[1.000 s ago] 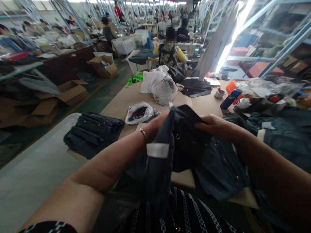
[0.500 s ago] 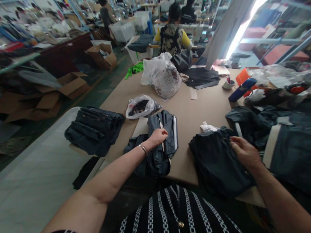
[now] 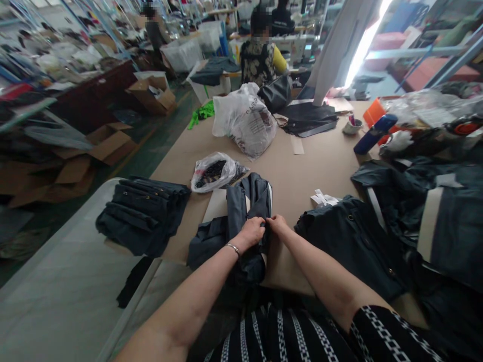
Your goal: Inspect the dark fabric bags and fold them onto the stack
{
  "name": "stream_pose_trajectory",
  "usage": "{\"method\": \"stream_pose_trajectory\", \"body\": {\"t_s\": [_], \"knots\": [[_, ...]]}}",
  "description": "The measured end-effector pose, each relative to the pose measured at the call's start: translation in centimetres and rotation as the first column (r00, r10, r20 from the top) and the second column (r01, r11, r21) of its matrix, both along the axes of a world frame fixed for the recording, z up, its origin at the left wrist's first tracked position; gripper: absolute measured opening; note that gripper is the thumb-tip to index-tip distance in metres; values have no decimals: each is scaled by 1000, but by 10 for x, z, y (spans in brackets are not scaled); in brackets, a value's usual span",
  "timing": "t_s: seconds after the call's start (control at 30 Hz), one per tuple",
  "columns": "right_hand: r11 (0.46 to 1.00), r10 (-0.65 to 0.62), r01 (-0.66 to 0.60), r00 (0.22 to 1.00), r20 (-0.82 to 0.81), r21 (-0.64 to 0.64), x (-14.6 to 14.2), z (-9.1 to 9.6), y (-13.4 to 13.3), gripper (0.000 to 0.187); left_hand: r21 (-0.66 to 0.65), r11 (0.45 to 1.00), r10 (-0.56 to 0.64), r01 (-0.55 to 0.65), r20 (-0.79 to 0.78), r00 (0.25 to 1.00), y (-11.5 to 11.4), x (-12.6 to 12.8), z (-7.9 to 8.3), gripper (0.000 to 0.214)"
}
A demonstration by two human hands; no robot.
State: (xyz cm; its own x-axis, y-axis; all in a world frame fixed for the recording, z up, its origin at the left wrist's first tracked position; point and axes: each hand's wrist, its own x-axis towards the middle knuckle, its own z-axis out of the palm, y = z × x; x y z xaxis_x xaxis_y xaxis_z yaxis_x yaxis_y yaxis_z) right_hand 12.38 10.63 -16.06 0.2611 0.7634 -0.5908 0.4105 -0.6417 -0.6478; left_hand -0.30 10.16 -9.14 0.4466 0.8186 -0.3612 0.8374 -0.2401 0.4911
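Note:
A dark grey-blue garment [image 3: 238, 202] lies folded on the table in front of me, with a pale strip along its edge. My left hand [image 3: 252, 232], a bangle at its wrist, pinches the cloth near the garment's right side. Close beside it, my right hand [image 3: 277, 223] has its fingertips closed on the garment's right edge. Exactly what sits between the fingertips is too small to see. To the right rests a pile of dark garments [image 3: 339, 236] with metal eyelets. A folded stack of similar garments [image 3: 141, 211] sits at the left.
Beyond the garment stand an open plastic bag of small dark pieces [image 3: 215, 173] and a larger white plastic bag [image 3: 247, 120]. White labels [image 3: 323, 198], a blue bottle [image 3: 375, 134] and more dark cloth [image 3: 453, 221] lie to the right. A person [image 3: 258, 55] sits past the table.
My right hand has left the right-hand pile and come over to the middle garment, meeting my left hand. My left hand has shifted slightly down and right along the cloth.

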Motion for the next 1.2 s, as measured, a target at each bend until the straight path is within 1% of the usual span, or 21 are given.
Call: {"method": "stream_pose_trajectory", "body": {"t_s": [0.1, 0.2, 0.27, 0.33, 0.4, 0.47, 0.53, 0.57, 0.6, 0.63, 0.7, 0.77, 0.8, 0.83, 0.87, 0.9, 0.97, 1.03, 1.1, 1.13, 1.2], "knots": [[994, 63, -69, 996, 67, 88, 6, 11, 3, 14, -38, 999, 21, -19, 40, 999, 4, -1, 11, 30], [956, 137, -171, 979, 152, 239, 21, 36, 8, 10, -24, 996, 92, -89, 137, 986, 14, -3, 38, 23], [899, 217, -285, 950, 226, 333, 35, 63, 11, 6, 33, 979, 184, -201, 278, 943, 25, -4, 63, 19], [809, 326, -435, 891, 315, 395, 50, 95, 12, 4, 114, 944, 231, -309, 443, 867, 37, -4, 92, 16], [686, 441, -587, 805, 396, 429, 62, 132, 11, 7, 217, 906, 192, -363, 553, 811, 50, -3, 120, 16], [473, 525, -776, 628, 574, 417, 70, 170, 7, 13, 354, 859, 95, -370, 601, 794, 59, -2, 147, 18], [206, 479, -931, 365, 798, 302, 75, 205, -1, 26, 500, 804, -38, -321, 583, 812, 64, -1, 169, 18], [93, 406, -972, 236, 883, 217, 76, 221, -5, 35, 564, 781, -107, -269, 545, 831, 65, 0, 178, 18], [14, 323, -990, 140, 936, 143, 78, 234, -10, 41, 610, 765, -162, -207, 493, 855, 65, 0, 184, 20], [-34, 254, -994, 89, 963, 101, 80, 246, -14, 44, 628, 764, -194, -145, 439, 878, 64, 1, 188, 23], [-104, 148, -991, 67, 987, 83, 84, 265, -20, 38, 585, 806, -175, -86, 376, 910, 61, 2, 190, 43], [-161, 89, -977, 128, 988, 141, 89, 276, -21, 24, 416, 903, -74, -110, 402, 912, 56, 4, 185, 66], [-176, 76, -966, 176, 982, 187, 91, 279, -20, 20, 254, 959, -2, -126, 452, 892, 52, 5, 180, 66], [-182, 66, -953, 232, 970, 240, 94, 281, -18, 18, 49, 991, 81, -124, 513, 855, 47, 7, 176, 60], [-168, 53, -940, 294, 954, 298, 96, 280, -16, 16, -173, 980, 184, -102, 570, 801, 41, 9, 171, 51], [-124, 33, -926, 356, 934, 358, 97, 278, -13, 14, -379, 923, 300, -63, 612, 732, 35, 11, 167, 43], [40, -22, -865, 500, 866, 500, 99, 268, -11, 21, -629, 777, 512, -1, 631, 583, 23, 16, 160, 38], [221, -37, -692, 698, 715, 687, 95, 253, -16, 44, -695, 717, 640, -48, 630, 439, 13, 22, 156, 38], [394, 45, -409, 903, 428, 823, 86, 235, -28, 47, -703, 701, 702, -120, 649, 294, 6, 28, 154, 34], [480, 110, -275, 961, 254, 833, 78, 227, -36, 44, -702, 697, 714, -146, 663, 224, 3, 31, 153, 33], [645, 211, -119, 977, -27, 755, 62, 213, -49, 47, -685, 712, 702, -153, 699, 136, -4, 39, 152, 34]]}}
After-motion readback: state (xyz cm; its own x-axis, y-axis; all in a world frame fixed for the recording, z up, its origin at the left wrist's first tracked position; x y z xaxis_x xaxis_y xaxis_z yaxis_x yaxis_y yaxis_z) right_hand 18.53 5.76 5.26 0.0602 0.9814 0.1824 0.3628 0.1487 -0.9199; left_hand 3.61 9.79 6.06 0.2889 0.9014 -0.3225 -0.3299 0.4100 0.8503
